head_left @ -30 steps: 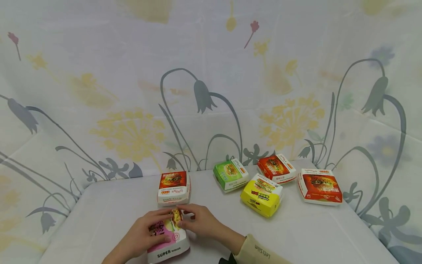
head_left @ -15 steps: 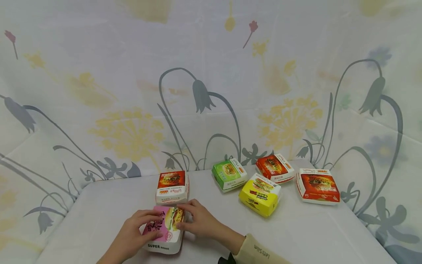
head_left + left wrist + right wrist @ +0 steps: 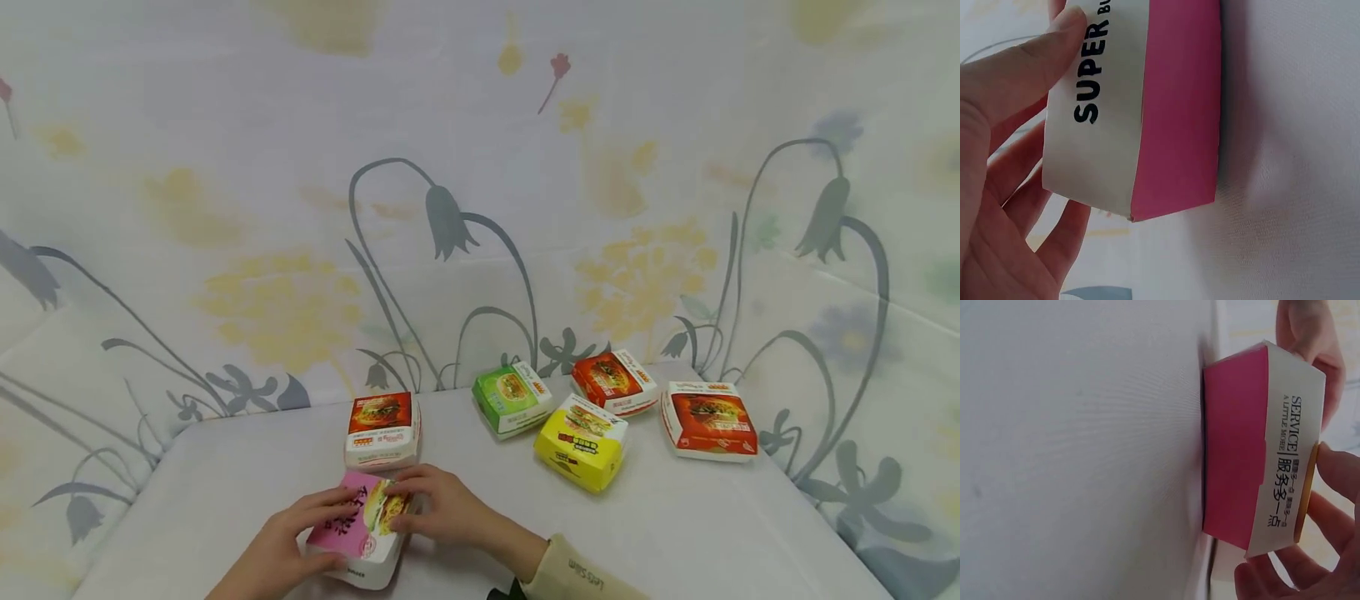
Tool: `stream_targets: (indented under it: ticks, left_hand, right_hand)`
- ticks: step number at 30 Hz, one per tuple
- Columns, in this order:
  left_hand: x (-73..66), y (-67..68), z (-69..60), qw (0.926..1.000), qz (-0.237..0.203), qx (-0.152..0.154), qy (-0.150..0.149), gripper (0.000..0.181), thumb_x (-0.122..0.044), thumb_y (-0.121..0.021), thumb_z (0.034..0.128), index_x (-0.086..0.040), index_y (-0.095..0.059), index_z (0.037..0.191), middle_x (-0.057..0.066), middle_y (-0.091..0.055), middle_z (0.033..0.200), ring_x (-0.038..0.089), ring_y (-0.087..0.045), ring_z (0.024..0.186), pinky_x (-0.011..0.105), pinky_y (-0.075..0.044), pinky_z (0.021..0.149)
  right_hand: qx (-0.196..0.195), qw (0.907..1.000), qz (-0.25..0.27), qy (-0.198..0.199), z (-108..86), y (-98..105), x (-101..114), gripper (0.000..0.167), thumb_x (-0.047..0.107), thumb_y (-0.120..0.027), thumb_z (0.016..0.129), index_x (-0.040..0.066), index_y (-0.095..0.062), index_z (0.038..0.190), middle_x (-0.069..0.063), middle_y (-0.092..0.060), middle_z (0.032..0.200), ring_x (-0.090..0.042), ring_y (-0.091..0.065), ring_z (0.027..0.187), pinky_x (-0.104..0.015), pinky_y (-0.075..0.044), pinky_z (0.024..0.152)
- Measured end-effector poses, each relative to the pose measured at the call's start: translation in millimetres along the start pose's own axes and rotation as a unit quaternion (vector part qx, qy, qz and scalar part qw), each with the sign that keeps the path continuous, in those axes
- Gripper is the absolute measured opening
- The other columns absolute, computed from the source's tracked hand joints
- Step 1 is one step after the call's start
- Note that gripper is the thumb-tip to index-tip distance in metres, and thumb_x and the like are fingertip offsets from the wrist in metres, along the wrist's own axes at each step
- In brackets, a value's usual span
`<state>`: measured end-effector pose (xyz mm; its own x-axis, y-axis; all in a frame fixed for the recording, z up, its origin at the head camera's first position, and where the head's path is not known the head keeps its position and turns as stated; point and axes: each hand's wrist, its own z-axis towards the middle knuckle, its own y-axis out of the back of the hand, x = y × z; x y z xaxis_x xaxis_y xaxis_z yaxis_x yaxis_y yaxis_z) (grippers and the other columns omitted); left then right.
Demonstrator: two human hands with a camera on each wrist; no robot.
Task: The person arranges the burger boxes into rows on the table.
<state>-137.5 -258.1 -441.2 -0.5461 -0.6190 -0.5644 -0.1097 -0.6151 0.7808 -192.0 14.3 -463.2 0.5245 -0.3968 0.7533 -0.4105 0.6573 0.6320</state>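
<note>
A pink and white burger box (image 3: 341, 537) with "SUPER" on its front stands near the table's front edge, left of centre. My left hand (image 3: 288, 537) grips its left side, thumb on the white front wall and fingers over the top, as the left wrist view also shows. At the opposite side my right hand (image 3: 446, 508) holds the box, its thumb (image 3: 1338, 472) at the top edge and fingers around the far end. In the right wrist view the pink lower half sits against the white table. Part of the box's top is hidden by the fingers.
Just behind stands a red and white burger box (image 3: 382, 429). Toward the back right are a green box (image 3: 513, 398), a yellow box (image 3: 580, 442), a red box (image 3: 615, 382) and another red box (image 3: 708, 419). A flowered curtain (image 3: 450, 100) hangs along the table's far edge.
The pink burger box has turned clockwise and shifted slightly left and back between both hands. The head view has shifted a little. The other boxes stay put.
</note>
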Motion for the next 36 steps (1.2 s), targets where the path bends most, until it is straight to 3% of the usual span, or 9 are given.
stream_targets:
  ticks: [7, 11, 14, 21, 30, 36]
  left_hand:
    - [4.7, 10.7, -9.4, 0.9992, 0.002, -0.031, 0.027, 0.049, -0.038, -0.082, 0.0785, -0.025, -0.071, 0.124, -0.005, -0.064, 0.131, -0.002, -0.052, 0.121, 0.016, -0.044, 0.093]
    - [7.9, 13.1, -10.8, 0.9970, 0.014, -0.076, -0.007, 0.047, -0.023, -0.087, 0.0742, -0.021, -0.073, 0.119, -0.002, -0.068, 0.125, -0.002, -0.056, 0.117, 0.008, -0.039, 0.092]
    - [9.8, 12.9, -10.9, 0.9957, 0.018, -0.089, -0.021, 0.048, -0.017, -0.088, 0.0728, -0.021, -0.073, 0.118, -0.001, -0.068, 0.123, -0.002, -0.057, 0.115, 0.005, -0.037, 0.092]
    - [4.9, 11.4, -8.2, 0.9983, 0.032, -0.039, 0.028, 0.043, -0.035, -0.083, 0.0803, -0.025, -0.072, 0.121, -0.006, -0.066, 0.127, 0.004, -0.057, 0.118, 0.022, -0.049, 0.090]
    - [-9.8, 2.4, 2.7, 0.9940, 0.033, -0.034, 0.099, 0.041, -0.044, -0.081, 0.0794, -0.030, -0.072, 0.117, -0.009, -0.064, 0.126, 0.023, -0.060, 0.118, 0.043, -0.052, 0.094]
    - [-11.6, -4.7, 7.5, 0.9932, 0.016, -0.033, 0.111, 0.042, -0.046, -0.081, 0.0790, -0.029, -0.072, 0.116, -0.010, -0.064, 0.123, 0.025, -0.059, 0.118, 0.050, -0.050, 0.096]
  right_hand:
    - [0.014, 0.9999, 0.001, -0.005, 3.1, -1, 9, 0.037, 0.037, -0.072, 0.092, 0.022, -0.070, 0.125, 0.008, -0.056, 0.122, -0.003, -0.050, 0.112, -0.026, -0.044, 0.096]
    - [0.022, 0.9996, 0.004, -0.019, 5.0, 2, 10, 0.033, 0.032, -0.072, 0.092, 0.024, -0.072, 0.124, 0.010, -0.054, 0.115, -0.001, -0.050, 0.104, -0.022, -0.044, 0.087]
    - [0.026, 0.9990, 0.012, -0.034, 5.1, 3, 9, 0.030, 0.031, -0.072, 0.093, 0.026, -0.073, 0.122, 0.012, -0.053, 0.111, -0.001, -0.049, 0.099, -0.021, -0.043, 0.081]
    - [0.021, 0.9990, 0.005, -0.038, -0.3, 5, 10, 0.025, 0.026, -0.068, 0.096, 0.024, -0.074, 0.120, 0.011, -0.054, 0.108, -0.002, -0.050, 0.095, -0.020, -0.044, 0.078]
    - [0.010, 0.9976, 0.002, -0.069, -6.7, 5, 11, 0.039, 0.037, -0.071, 0.093, 0.024, -0.068, 0.129, 0.007, -0.056, 0.125, -0.004, -0.054, 0.108, -0.024, -0.048, 0.086]
    - [0.014, 0.9975, 0.000, -0.070, -8.6, 4, 11, 0.055, 0.042, -0.076, 0.087, 0.025, -0.061, 0.137, 0.003, -0.051, 0.142, -0.015, -0.049, 0.126, -0.033, -0.045, 0.099]
